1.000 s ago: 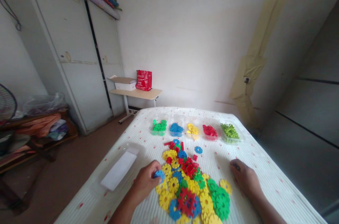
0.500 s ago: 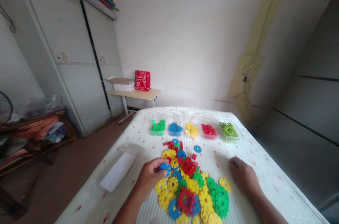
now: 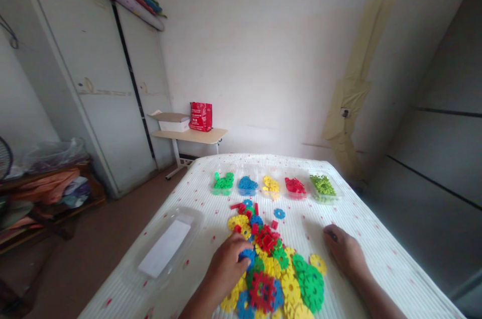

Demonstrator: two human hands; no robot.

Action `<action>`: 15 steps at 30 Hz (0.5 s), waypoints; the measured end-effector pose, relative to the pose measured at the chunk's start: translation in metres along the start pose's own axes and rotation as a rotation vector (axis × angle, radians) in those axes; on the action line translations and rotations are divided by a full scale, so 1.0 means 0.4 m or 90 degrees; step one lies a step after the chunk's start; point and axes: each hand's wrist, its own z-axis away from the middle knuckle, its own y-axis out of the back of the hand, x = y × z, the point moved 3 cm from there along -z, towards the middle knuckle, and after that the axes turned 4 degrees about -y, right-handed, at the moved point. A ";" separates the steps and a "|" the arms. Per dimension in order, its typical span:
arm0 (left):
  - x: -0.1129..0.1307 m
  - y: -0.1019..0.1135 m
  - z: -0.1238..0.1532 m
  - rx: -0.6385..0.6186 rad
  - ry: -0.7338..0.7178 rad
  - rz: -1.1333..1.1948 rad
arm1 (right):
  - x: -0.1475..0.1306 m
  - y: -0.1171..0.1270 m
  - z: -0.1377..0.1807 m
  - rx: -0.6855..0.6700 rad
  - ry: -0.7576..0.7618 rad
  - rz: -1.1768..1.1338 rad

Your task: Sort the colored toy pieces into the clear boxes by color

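Note:
My left hand (image 3: 230, 261) is closed at the left side of a heap of plastic pieces. A blue notched disc (image 3: 247, 256) shows between its thumb and fingers, partly covered by them. Around it lie yellow notched discs (image 3: 291, 286), green notched discs (image 3: 312, 286) and a red lattice of joined square pieces (image 3: 262, 291). My right hand (image 3: 344, 248) rests on the tablecloth right of the heap, its fingers curled. Something small and dark shows at those fingers, too small to name.
Along the far side of the table stand clear tubs of green pieces (image 3: 223, 184), blue pieces (image 3: 247, 186), yellow pieces (image 3: 270, 186), red pieces (image 3: 295, 187) and light-green pieces (image 3: 323, 186). A clear tray (image 3: 198, 223) with white paper lies at left. Behind is a small desk (image 3: 211, 136) with a red bag (image 3: 201, 117).
My left hand has moved right and slightly nearer, further over the heap, with blue still between its fingers. My right hand stays in place. The view has shifted slightly.

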 end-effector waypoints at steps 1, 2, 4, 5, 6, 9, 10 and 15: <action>0.000 0.002 0.002 -0.010 0.001 -0.018 | -0.001 0.001 0.000 0.001 -0.001 -0.001; 0.000 0.002 0.003 -0.018 0.003 -0.036 | -0.002 0.001 0.001 0.002 -0.004 -0.001; -0.003 0.001 0.003 -0.025 0.009 -0.056 | -0.004 0.002 0.002 0.003 -0.008 0.003; -0.004 -0.001 0.003 -0.022 0.012 -0.052 | -0.004 0.003 0.003 0.004 -0.009 0.006; -0.006 -0.002 0.003 -0.017 0.014 -0.041 | -0.004 0.003 0.003 0.005 -0.011 0.008; -0.007 -0.001 0.002 0.010 0.033 0.038 | -0.004 0.003 0.004 0.007 -0.006 0.010; -0.007 0.001 0.001 0.018 0.043 0.065 | -0.004 0.003 0.003 0.006 -0.005 0.011; -0.001 0.039 -0.030 0.041 0.101 0.154 | -0.003 0.001 0.000 -0.006 -0.020 0.021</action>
